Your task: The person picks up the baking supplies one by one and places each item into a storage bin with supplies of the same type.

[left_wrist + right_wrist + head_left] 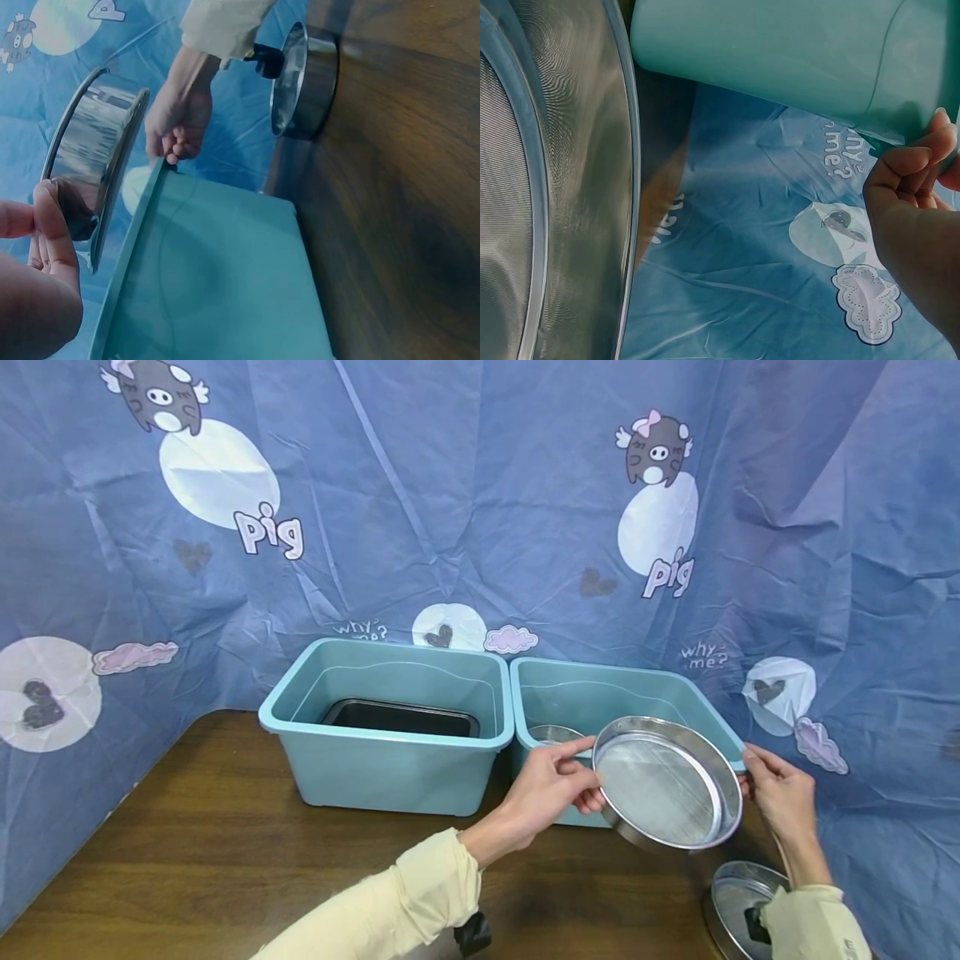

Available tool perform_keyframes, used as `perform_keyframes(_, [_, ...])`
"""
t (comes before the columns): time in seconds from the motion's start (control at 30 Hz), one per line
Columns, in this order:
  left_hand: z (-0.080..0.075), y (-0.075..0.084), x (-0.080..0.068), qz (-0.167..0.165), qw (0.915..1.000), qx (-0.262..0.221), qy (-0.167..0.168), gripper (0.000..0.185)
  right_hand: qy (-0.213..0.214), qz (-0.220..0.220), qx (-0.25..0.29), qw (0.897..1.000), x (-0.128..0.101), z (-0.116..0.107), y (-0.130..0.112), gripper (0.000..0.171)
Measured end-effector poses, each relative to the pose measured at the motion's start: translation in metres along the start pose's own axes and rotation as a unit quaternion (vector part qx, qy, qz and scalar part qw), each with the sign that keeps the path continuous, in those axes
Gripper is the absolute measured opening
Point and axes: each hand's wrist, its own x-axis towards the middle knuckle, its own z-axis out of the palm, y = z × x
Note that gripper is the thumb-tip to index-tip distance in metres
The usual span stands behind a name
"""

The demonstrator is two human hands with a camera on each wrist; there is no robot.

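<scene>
Hands, left (551,781) and right (780,789), grip sieve (663,785); left bin (390,760) holds black tray (401,717).

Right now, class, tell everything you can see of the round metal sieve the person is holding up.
The sieve is a round, shallow pan of shiny steel with a fine mesh bottom and a straight wall. It is tilted, its open face turned toward the head camera, in the air in front of the right teal tub. The left hand pinches its left rim; the right hand is at its right edge, though contact there is unclear.
</scene>
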Motion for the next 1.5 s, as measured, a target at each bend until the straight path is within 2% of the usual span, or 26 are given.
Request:
perform_keyframes(0.1, [0.002,0.001,0.003,0.004,0.9999,-0.004,0.010,0.055,-0.003,0.018,-0.005,1.000,-0.024,0.017,-0.045,0.023])
perform_keyframes(0.17, [0.002,0.001,0.005,0.003,0.9998,-0.008,0.018,0.056,0.003,0.023,-0.020,1.000,-0.033,0.025,-0.062,0.031])
perform_keyframes(0.2, [0.002,0.002,0.006,0.002,0.9997,-0.011,0.022,0.056,0.001,0.019,-0.008,1.000,-0.034,0.026,-0.063,0.031])
perform_keyframes(0.27, [0.002,0.002,0.008,0.001,0.9996,-0.011,0.027,0.056,-0.007,0.013,0.023,1.000,-0.033,0.023,-0.057,0.034])
perform_keyframes(0.37, [0.002,0.002,0.010,0.000,0.9994,-0.004,0.034,0.055,-0.019,-0.005,0.012,1.000,-0.022,0.014,-0.036,0.037])
perform_keyframes(0.4, [0.002,0.002,0.011,0.001,0.9993,-0.003,0.036,0.055,-0.023,-0.009,0.027,0.999,-0.015,0.009,-0.025,0.033])
perform_keyframes(0.47, [0.002,0.002,0.012,0.002,0.9993,-0.002,0.039,0.056,-0.023,-0.002,0.014,1.000,-0.009,0.004,-0.015,0.035])
perform_keyframes(0.53, [0.003,0.002,0.013,0.001,0.9992,-0.003,0.041,0.057,-0.027,-0.004,0.014,1.000,-0.006,0.001,-0.009,0.026])
perform_keyframes(0.6, [0.004,0.002,0.015,0.001,0.9990,-0.002,0.044,0.057,-0.019,0.007,0.026,0.999,-0.012,0.006,-0.022,0.016])
perform_keyframes(0.67, [0.005,0.002,0.016,0.002,0.9989,-0.001,0.048,0.057,-0.014,0.027,0.015,0.999,-0.028,0.016,-0.051,0.011])
perform_keyframes(0.73, [0.005,0.003,0.017,0.004,0.9987,-0.003,0.051,0.058,-0.009,0.041,0.010,0.999,-0.043,0.027,-0.079,0.022])
perform_keyframes(0.8, [0.005,0.003,0.019,0.006,0.9984,-0.008,0.055,0.058,-0.001,0.057,0.031,0.998,-0.051,0.033,-0.092,0.030])
perform_keyframes(0.87, [0.005,0.003,0.020,0.008,0.9980,-0.016,0.060,0.059,-0.004,0.055,0.031,0.998,-0.049,0.031,-0.087,0.021])
perform_keyframes(0.9, [0.005,0.003,0.021,0.009,0.9978,-0.019,0.063,0.059,-0.008,0.039,0.044,0.998,-0.043,0.027,-0.075,0.017])
perform_keyframes(0.93, [0.005,0.003,0.022,0.010,0.9975,-0.022,0.066,0.060,-0.013,0.025,0.033,0.999,-0.036,0.022,-0.061,0.015])
perform_keyframes(1.03, [0.006,0.003,0.024,0.014,0.9968,-0.028,0.073,0.060,-0.043,-0.009,0.056,0.997,-0.013,0.004,-0.018,0.029])
perform_keyframes(1.07, [0.007,0.003,0.024,0.015,0.9967,-0.029,0.075,0.060,-0.047,-0.015,0.058,0.997,-0.006,-0.002,-0.003,0.025])
perform_keyframes(1.13, [0.007,0.003,0.026,0.018,0.9963,-0.029,0.078,0.060,-0.048,-0.016,0.038,0.998,0.003,-0.007,0.011,0.025])
perform_keyframes(1.17, [0.007,0.003,0.026,0.020,0.9962,-0.028,0.080,0.060,-0.049,-0.012,0.051,0.997,0.004,-0.007,0.014,0.022])
perform_keyframes(1.2, [0.007,0.003,0.027,0.023,0.9960,-0.027,0.082,0.061,-0.046,-0.012,0.043,0.998,0.004,-0.007,0.014,0.022])
perform_keyframes(1.27, [0.008,0.004,0.029,0.027,0.9956,-0.027,0.086,0.061,-0.039,-0.018,0.043,0.998,-0.005,0.000,-0.001,0.022])
perform_keyframes(1.43, [0.010,0.008,0.032,0.030,0.9947,-0.026,0.095,0.060,-0.018,-0.006,0.049,0.999,-0.033,0.019,-0.050,0.026])
perform_keyframes(1.5, [0.011,0.010,0.033,0.029,0.9942,-0.025,0.100,0.060,-0.020,-0.009,0.035,0.999,-0.034,0.020,-0.053,0.025])
